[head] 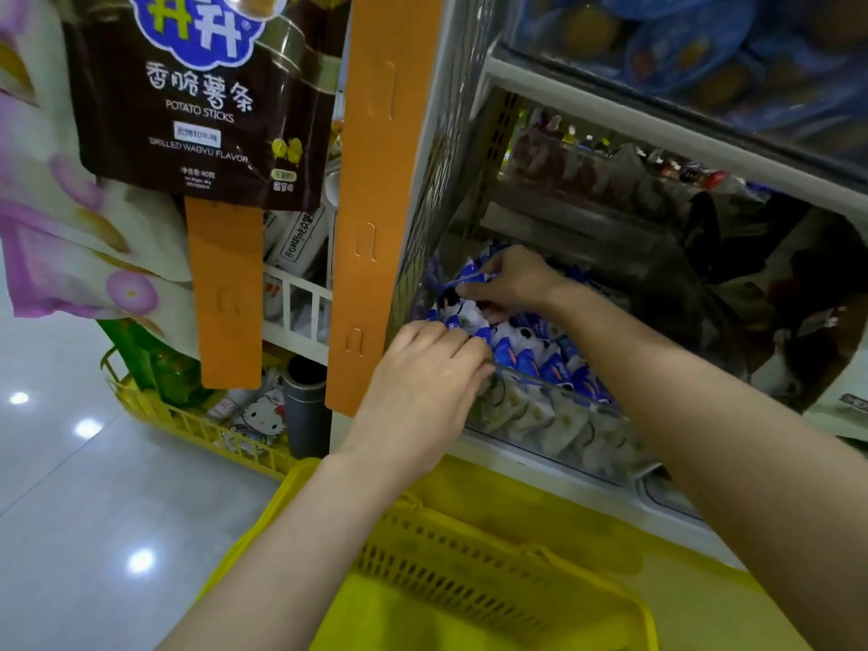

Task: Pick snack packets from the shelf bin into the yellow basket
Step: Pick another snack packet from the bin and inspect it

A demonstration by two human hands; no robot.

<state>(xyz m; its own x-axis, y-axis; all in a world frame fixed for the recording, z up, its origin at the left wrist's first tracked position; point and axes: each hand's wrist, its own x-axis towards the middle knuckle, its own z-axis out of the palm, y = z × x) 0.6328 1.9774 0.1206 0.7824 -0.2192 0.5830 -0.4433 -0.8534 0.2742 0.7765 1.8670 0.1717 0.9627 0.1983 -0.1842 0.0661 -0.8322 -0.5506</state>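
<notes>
Both hands are reaching into the clear shelf bin (563, 415) right now. The right hand (512, 279) is sitting deeper in, with its fingers curled and pinching a blue-and-white packet (462, 274) just above the pile. The left hand (422, 382) is hanging over the bin's front lip, fingers bent down onto the snack packets (530, 350). Honestly can't tell if it's actually gripping one.

The packets are filling the bin nearly up to its rim. Room is looking tight on the left. An orange strip (375, 204) and the wire mesh side wall (446, 157) are running right beside the left hand, and the shelf above (657, 126) is hanging over the right forearm.

The yellow basket (469, 580) is sitting just below the bin's front edge, mouth open, under both forearms.
</notes>
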